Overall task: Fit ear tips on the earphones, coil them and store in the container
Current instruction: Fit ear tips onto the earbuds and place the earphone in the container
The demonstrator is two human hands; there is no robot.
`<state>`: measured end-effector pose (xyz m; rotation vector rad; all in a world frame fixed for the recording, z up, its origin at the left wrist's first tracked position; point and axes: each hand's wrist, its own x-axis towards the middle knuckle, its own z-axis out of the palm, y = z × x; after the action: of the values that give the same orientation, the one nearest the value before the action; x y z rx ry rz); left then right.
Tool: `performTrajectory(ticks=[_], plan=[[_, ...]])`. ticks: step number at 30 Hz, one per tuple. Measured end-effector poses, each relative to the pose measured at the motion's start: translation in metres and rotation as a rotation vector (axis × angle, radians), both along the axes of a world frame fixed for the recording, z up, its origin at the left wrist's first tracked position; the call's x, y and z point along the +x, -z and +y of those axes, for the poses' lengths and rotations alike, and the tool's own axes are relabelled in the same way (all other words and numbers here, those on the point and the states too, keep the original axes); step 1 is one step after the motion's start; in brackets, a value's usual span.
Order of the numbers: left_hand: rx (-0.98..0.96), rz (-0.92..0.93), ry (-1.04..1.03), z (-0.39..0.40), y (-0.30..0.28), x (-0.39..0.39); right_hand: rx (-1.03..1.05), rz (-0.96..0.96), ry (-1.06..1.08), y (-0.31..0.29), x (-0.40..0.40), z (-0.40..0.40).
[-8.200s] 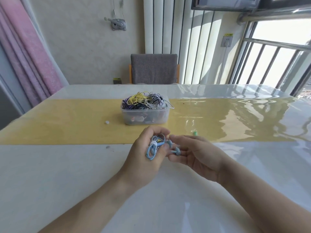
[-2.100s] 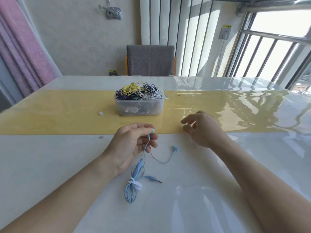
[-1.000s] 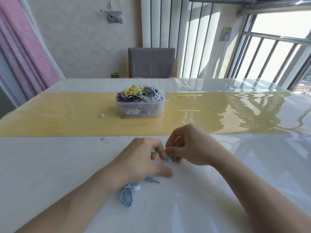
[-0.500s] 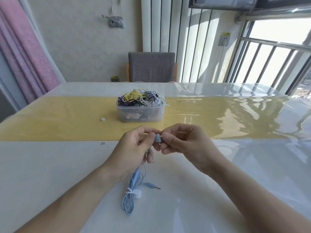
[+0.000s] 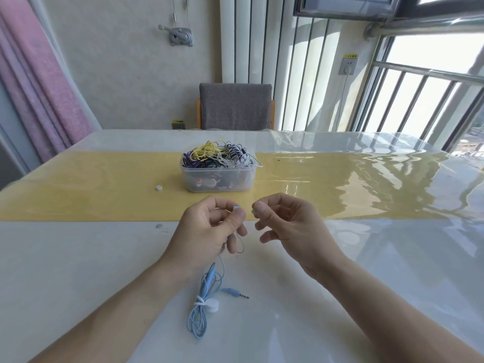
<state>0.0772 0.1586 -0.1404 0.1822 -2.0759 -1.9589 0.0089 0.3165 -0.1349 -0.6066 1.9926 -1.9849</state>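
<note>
Above the near part of the counter [image 5: 78,258], the left hand [image 5: 207,231] pinches a blue earbud [image 5: 236,207] between thumb and forefinger, the other fingers curled. From it the thin blue cable [image 5: 209,279] hangs down to the counter, where the rest lies as a bundle bound by a white tie [image 5: 207,305], the jack plug [image 5: 237,293] resting just beside it. Close to the right, apart from the left hand, the right hand [image 5: 285,226] has its fingers curled with thumb against forefinger; whether it pinches anything I cannot tell. Farther back, on the yellow strip [image 5: 91,187], stands a clear container [image 5: 217,179] heaped with tangled earphones [image 5: 220,155]. A small white ear tip [image 5: 159,187] lies left of it.
</note>
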Motion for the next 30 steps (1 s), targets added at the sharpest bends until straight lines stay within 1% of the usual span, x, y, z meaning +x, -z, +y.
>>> performTrajectory(ticks=[3,5,7,10,15,21,25,30], plan=[[0.115,-0.119,0.034,-0.001,-0.002,0.000,-0.044,-0.061,0.055,0.001,-0.003,0.001],[0.177,-0.186,0.085,-0.001,-0.004,0.001,-0.096,-0.138,0.017,0.000,-0.002,0.001],[0.199,-0.222,0.122,-0.001,-0.005,0.001,-0.126,-0.189,-0.037,-0.001,0.000,0.000],[0.196,-0.197,0.142,-0.001,-0.007,0.003,-0.121,-0.190,-0.095,-0.002,0.004,0.000],[0.137,-0.123,0.158,0.000,-0.004,0.002,-0.089,-0.167,-0.110,-0.002,0.004,0.001],[0.186,-0.091,0.153,0.000,-0.007,0.004,-0.112,-0.223,-0.170,-0.005,0.001,0.003],[0.269,-0.143,0.209,-0.001,-0.011,0.005,-0.128,-0.258,-0.204,-0.005,0.002,0.003],[0.282,-0.139,0.232,-0.003,-0.012,0.006,-0.139,-0.223,-0.259,-0.005,0.003,0.002]])
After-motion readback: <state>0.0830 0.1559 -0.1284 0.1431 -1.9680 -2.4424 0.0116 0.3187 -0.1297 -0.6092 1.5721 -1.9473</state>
